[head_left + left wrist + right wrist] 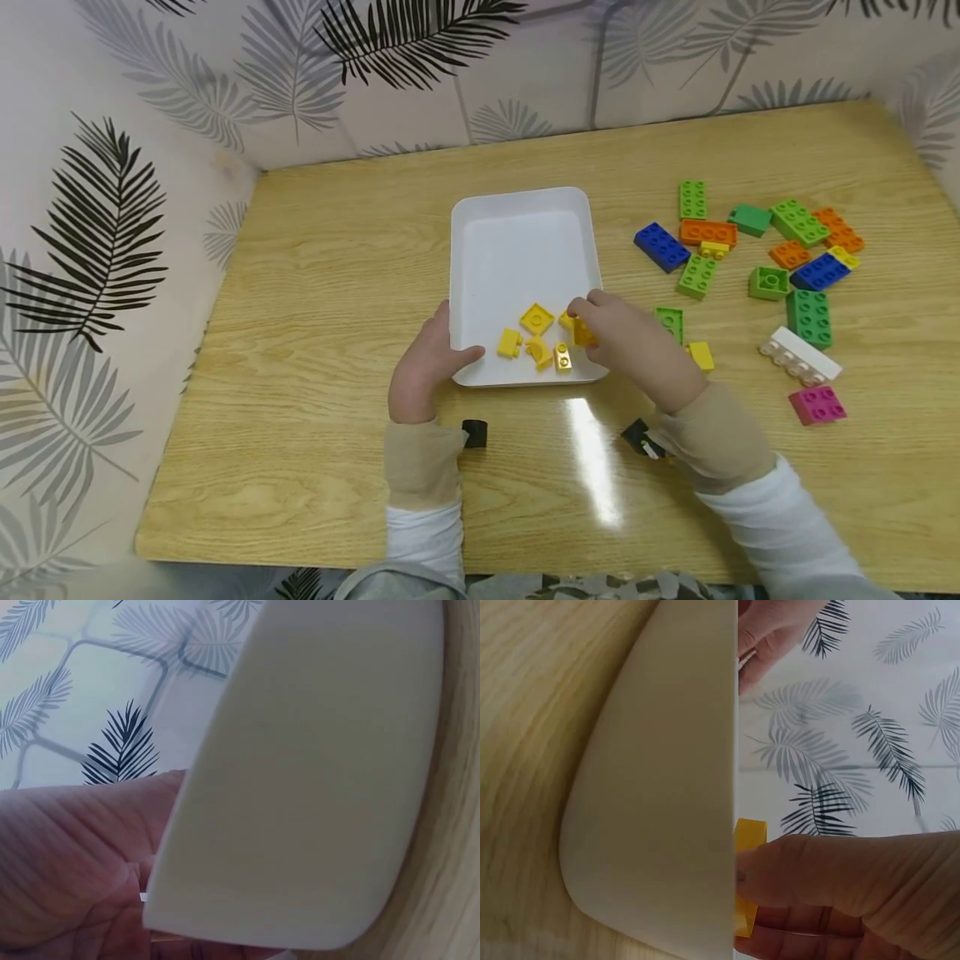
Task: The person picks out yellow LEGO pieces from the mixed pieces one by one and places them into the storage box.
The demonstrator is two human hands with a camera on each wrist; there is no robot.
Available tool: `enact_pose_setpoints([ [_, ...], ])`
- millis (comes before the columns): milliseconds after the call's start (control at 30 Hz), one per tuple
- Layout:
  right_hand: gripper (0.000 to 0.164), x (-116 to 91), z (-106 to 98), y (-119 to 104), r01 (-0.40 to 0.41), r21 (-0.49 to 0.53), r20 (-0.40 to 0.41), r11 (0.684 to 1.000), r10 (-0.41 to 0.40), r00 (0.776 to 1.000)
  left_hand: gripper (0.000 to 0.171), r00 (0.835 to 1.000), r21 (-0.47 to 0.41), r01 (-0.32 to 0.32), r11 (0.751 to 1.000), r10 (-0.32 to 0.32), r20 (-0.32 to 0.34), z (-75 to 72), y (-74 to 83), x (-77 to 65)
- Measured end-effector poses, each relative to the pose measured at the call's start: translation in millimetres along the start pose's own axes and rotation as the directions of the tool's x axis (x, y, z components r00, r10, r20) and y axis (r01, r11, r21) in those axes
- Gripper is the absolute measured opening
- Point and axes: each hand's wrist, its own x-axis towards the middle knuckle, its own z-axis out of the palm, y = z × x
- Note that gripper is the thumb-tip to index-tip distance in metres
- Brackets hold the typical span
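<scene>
A white tray [522, 250] lies on the table with several yellow bricks, one of them [536, 320], grouped at its near end. At the tray's left side, my left hand [427, 364] grips the rim, thumb inside and fingers outside. The left wrist view shows that palm beside the tray's wall [300, 780]. Over the near right corner, my right hand [637, 342] holds a yellow brick [583, 332]. In the right wrist view this yellow brick [748, 840] is between thumb and fingers, partly hidden by the tray's wall.
Right of the tray lie several loose bricks: blue [662, 247], orange [707, 232], green [809, 318], white [799, 355] and pink [817, 405]. A yellow brick [701, 356] lies near my right wrist. Leaf-patterned fabric [525, 75] rises behind the wooden table [300, 375].
</scene>
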Motion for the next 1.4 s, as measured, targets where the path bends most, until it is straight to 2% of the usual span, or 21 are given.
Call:
enact_pose_setpoints([
  [300,0.051,2.4,8.5,-3.6,-0.006,-0.155,0.05,0.988,0.014,0.999,0.079,1.0,0.013,0.014,1.0,-0.014,0.005,-0.6,2.7,0.5],
  [433,0.053,4.0,11.4,-2.9,-0.024,-0.174,0.064,0.984,0.036,0.997,0.079,1.0,0.023,0.025,0.999,-0.025,0.007,-1.7,3.7,0.2],
  [667,0.052,4.1,14.5,-0.3,-0.006,-0.179,0.047,0.984,0.015,0.999,0.078,1.0,0.002,0.017,1.0,-0.017,0.01,-1.7,5.9,-0.2],
  [900,0.052,1.9,9.7,-0.1,0.004,-0.158,0.032,0.987,0.002,0.999,0.079,1.0,0.001,0.028,1.0,-0.028,0.006,0.1,4.5,-0.2],
  [1067,0.049,-5.1,-0.6,-1.0,0.016,-0.081,0.031,0.997,-0.014,0.999,0.079,1.0,0.01,0.029,1.0,-0.029,0.004,-0.3,4.8,-0.9],
  [1233,0.05,-11.4,-9.4,1.0,-0.031,0.0,0.06,1.0,0.031,0.998,0.076,1.0,0.006,0.009,1.0,-0.009,0.009,-1.2,5.1,-0.2],
  [1400,0.048,-18.6,-14.5,9.9,-0.055,0.026,0.043,0.998,0.054,0.998,0.075,1.0,0.01,0.015,1.0,-0.015,0.011,-1.0,3.1,-0.1],
])
